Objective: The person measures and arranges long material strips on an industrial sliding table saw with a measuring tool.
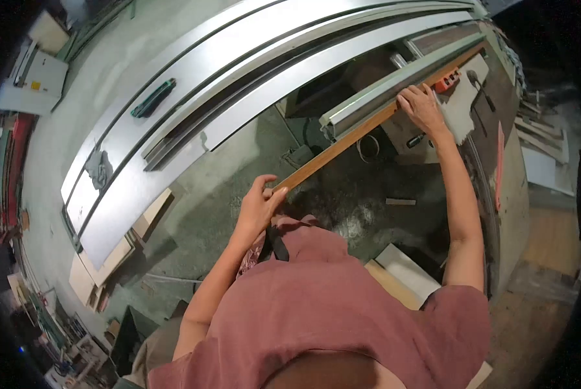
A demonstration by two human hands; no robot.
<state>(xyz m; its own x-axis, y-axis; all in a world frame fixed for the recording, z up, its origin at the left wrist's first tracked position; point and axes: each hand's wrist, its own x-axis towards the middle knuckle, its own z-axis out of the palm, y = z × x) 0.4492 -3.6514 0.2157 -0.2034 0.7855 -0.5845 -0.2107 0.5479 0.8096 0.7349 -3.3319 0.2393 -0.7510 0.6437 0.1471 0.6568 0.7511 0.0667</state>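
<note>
A long, narrow wooden strip [339,147] runs diagonally up to the right, its far part lying beside a metal rail [381,93]. My left hand [259,206] grips the strip's near end between thumb and fingers, just in front of my body. Farther along, my right hand [424,111] has its fingers bent over the strip, next to the rail. A red tool or block [447,80] sits close beyond the right hand. What the right thumb does is hidden.
Long silver machine tables [264,71] stretch across the upper left, bearing a dark green tool [154,98] and a grey cloth [98,170]. Boards [102,266] lean at lower left. Beside my right arm, a side table holds a pale board [462,104]. A small wood offcut [400,201] lies below.
</note>
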